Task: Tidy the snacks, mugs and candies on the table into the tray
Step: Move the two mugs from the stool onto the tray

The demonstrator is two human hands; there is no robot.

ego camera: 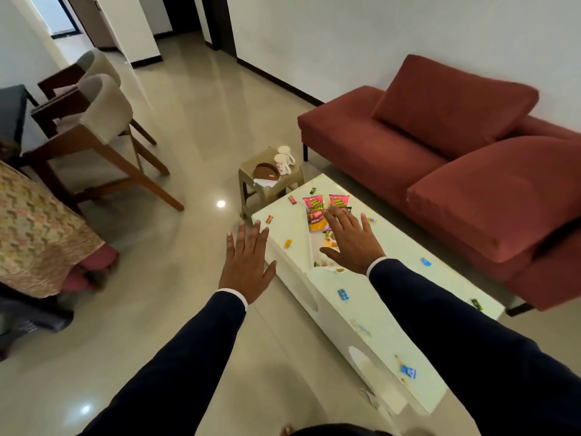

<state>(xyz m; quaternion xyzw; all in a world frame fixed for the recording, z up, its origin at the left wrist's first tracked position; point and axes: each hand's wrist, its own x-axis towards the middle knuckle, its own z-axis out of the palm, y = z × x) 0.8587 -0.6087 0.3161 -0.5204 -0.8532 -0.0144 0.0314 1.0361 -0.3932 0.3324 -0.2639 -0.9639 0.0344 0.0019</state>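
right hand (352, 243) spread over tray (311, 247) | left hand (246, 262) empty

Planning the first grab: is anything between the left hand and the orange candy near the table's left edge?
Nothing visible. The left hand hovers open beside the white table; the orange candy lies alone on bare tabletop just right of its fingers, with no other candy or packet between.

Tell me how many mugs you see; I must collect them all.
2: both white mugs stand on the small stool beyond the table's far end, one nearer, one just behind.
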